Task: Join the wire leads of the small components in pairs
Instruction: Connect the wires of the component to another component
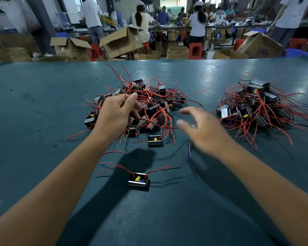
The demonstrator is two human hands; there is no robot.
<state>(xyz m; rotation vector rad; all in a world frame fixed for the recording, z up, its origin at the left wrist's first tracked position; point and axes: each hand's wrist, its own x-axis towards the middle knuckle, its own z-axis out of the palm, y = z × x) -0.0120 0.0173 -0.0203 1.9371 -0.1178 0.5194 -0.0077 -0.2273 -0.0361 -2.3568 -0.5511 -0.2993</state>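
A heap of small black components with red and black wire leads (155,102) lies in the middle of the green table (43,103). My left hand (116,114) is over the heap's left side and pinches red leads (126,80) that stick up between thumb and fingers. My right hand (201,130) hovers blurred just right of the heap, fingers spread and relaxed, holding nothing that I can see. A single component (155,141) lies at the heap's near edge. Another single component (138,179) with spread leads lies closer to me.
A second heap of components (258,107) sits at the right of the table. Beyond the far table edge stand open cardboard boxes (121,41), red stools (195,50) and several people working at benches.
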